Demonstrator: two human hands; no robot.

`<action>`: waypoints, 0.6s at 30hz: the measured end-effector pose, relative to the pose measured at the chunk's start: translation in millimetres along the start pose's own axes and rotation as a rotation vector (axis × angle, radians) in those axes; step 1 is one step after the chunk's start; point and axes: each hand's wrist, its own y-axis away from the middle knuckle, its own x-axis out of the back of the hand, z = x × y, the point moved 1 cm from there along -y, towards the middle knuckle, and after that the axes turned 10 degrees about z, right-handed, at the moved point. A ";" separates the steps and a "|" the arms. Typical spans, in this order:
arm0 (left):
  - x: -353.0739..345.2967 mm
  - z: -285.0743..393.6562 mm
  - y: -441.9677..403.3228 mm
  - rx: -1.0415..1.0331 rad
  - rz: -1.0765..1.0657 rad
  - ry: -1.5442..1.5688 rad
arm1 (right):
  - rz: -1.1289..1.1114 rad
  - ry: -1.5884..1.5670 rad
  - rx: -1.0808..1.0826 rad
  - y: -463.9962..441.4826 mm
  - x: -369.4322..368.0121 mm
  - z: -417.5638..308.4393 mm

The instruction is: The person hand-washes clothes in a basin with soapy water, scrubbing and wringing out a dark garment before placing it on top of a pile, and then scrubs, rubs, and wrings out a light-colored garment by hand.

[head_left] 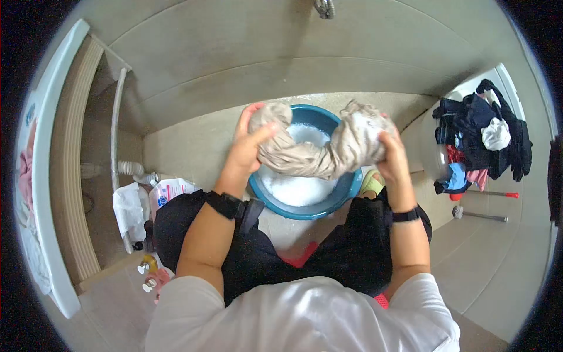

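Observation:
A beige wet cloth (305,157) hangs in a twisted, sagging roll between my two hands, above a blue-green basin (275,208). My left hand (249,141) is closed round the bunched end on the left. Around the right end, which has white foam on it, my right hand (392,154) is wrapped. White suds (299,186) fill much of the basin below, and the cloth hides part of them.
Dark and coloured clothes (484,132) are heaped at the right. At the left are a white sink (56,176), a pipe (117,152), plastic packages (167,190) and pump bottles (151,273). A shower head (324,8) hangs at the top.

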 end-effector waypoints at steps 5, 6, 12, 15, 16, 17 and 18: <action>-59.2 -10.0 50.6 -0.872 -0.470 -0.839 | -0.053 0.044 -0.236 -23.1 -15.9 56.0; -60.3 -24.6 61.9 -0.686 -0.645 -0.880 | -0.059 0.052 -0.244 -19.5 -31.3 50.4; -9.0 -122.7 71.3 -0.737 -1.125 -1.296 | 0.051 -0.053 -0.294 -28.2 -58.1 74.7; 5.6 -122.7 65.5 -0.735 -1.111 -1.432 | 0.094 -0.062 -0.275 -9.5 -59.9 73.0; 8.0 -120.5 64.5 -0.783 -1.052 -1.469 | 0.109 -0.103 -0.305 -9.7 -55.1 71.9; 8.7 -121.1 61.6 -0.690 -1.127 -1.517 | 0.067 -0.127 -0.363 -11.3 -46.6 66.4; 8.5 -116.0 62.4 -0.686 -1.136 -1.509 | 0.059 -0.106 -0.373 -5.8 -44.1 55.6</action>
